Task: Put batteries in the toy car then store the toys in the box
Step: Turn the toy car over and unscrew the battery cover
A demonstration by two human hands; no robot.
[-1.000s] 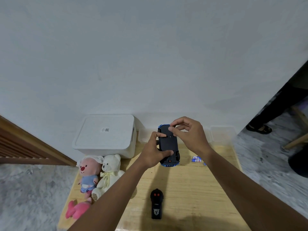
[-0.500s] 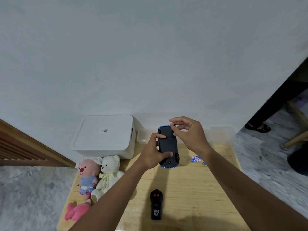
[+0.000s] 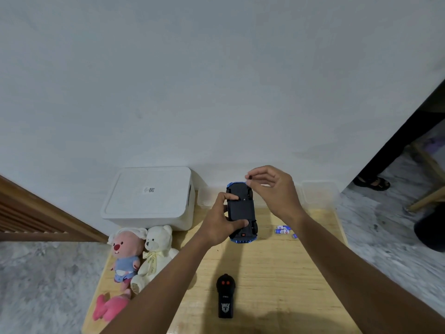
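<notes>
Wood tabletop (image 3: 277, 285) carries everything. White lidded box (image 3: 149, 196) sits well left of the fingers (image 3: 258, 171), w/ plush toys (image 3: 144, 254) just in front of it. Toy car (image 3: 241, 210), belly up, is gripped by the left hand (image 3: 216, 225), digits curled round it. Remote (image 3: 225, 296) lies nearer the person than both hands. Batteries (image 3: 283, 230) lie on the tabletop near the right wrist. Right hand (image 3: 272, 189) pinches a tiny dark bit (image 3: 249, 177) above the car's far end.

Head-worn view, facing forward and down
</notes>
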